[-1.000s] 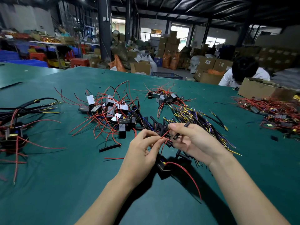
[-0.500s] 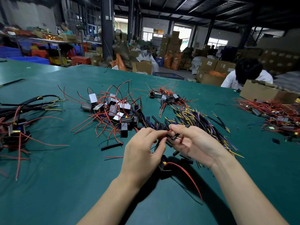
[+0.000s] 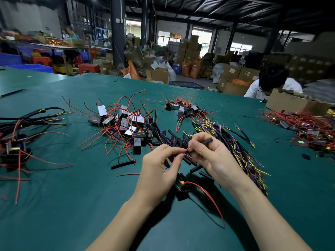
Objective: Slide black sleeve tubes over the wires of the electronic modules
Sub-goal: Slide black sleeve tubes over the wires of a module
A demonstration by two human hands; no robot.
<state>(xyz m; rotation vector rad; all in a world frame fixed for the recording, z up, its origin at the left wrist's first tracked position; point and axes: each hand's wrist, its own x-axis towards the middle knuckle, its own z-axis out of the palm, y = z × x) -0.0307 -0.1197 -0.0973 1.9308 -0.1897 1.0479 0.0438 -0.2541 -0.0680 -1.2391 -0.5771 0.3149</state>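
- Left: a finished harness bundle lies on the green table, well apart from the work.
- The module pile with red leads lies beyond the hands, untouched.
- Left hand pinches a red wire near its tip; I judge the tip should stay short and stiff beyond the fingers so it enters cleanly.
- The module sits below both hands, its second red lead trailing toward the viewer.
- Right hand pinches a black sleeve, its near mouth at the wire tip; keep it in line, then push.
- Loose sleeves lie just behind the hands.
- Against half a second ago, the hands have parted slightly and the wire tip now shows at the mouth.
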